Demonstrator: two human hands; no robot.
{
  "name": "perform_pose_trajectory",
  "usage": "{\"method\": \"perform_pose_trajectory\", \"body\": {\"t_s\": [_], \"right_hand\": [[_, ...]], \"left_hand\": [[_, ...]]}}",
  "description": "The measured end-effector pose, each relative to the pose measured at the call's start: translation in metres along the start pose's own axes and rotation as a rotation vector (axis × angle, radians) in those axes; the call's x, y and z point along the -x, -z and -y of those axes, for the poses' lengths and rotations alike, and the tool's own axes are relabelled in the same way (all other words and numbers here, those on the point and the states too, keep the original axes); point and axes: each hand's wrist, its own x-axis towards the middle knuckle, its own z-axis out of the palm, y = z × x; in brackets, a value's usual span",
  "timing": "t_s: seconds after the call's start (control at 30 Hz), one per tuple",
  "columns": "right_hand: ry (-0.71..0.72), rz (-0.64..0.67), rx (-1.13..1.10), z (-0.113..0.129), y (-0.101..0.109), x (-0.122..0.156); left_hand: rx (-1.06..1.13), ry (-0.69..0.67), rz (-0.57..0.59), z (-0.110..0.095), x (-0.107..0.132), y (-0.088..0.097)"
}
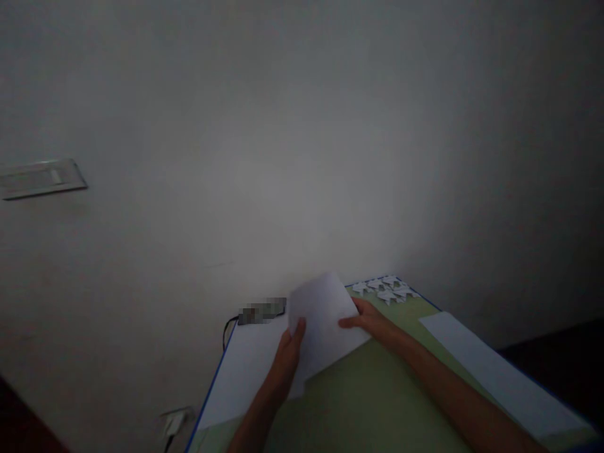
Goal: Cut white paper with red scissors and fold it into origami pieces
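A white sheet of paper [323,318] is lifted a little above a green table [372,402], tilted with one corner toward the wall. My left hand [287,355] grips its left edge, thumb on top. My right hand [370,321] pinches its right edge. Both hands are closed on the sheet.
Several small white folded paper shapes [387,289] lie at the table's far right corner. A white sheet [240,377] lies flat at the left, a long white strip [495,371] at the right. A dark blurred object with a cable [262,310] sits by the wall. A wall socket [174,420] is low left.
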Motion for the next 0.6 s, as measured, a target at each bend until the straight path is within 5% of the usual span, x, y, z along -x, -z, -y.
{"method": "perform_pose_trajectory", "body": {"t_s": [0.27, 0.6], "right_hand": [[-0.156, 0.011, -0.058, -0.008, 0.006, 0.002], [-0.064, 0.048, -0.155, -0.009, 0.013, -0.004]], "left_hand": [[-0.015, -0.009, 0.015, 0.006, -0.002, 0.004], [0.153, 0.144, -0.023, -0.006, 0.004, -0.001]]}}
